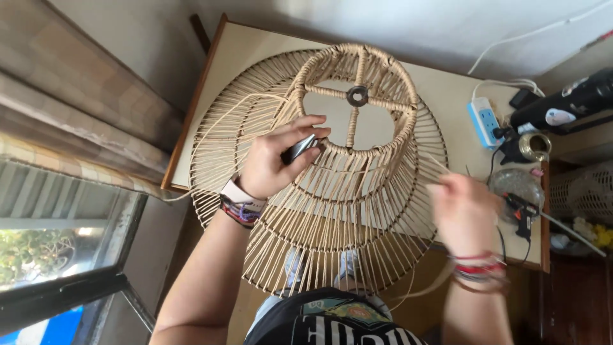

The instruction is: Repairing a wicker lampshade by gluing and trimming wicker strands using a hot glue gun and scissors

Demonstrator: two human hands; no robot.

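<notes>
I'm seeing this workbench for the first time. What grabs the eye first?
The big woven rattan lampshade frame fills the middle, resting on the table. The left hand presses a small dark tool against its upper ring, while the blurred right hand pulls a thin strand at the right. A glue gun lies at the table's right edge.

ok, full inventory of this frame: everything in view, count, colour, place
woven lampshade frame: 1, tan cord over rings, centre, resting on table edge
table: 1, cream top with brown rim, under the frame
power strip: 1, white and blue, right on table
glue gun: 1, black, right table edge
brass pot: 1, gold, far right
window: 1, dark frame, lower left
loose cord strand: 1, tan, trailing bottom right
left hand: on the frame's inner ring, gripping a small dark tool; wristband
right hand: blurred, pulling a strand; red bracelets
</notes>
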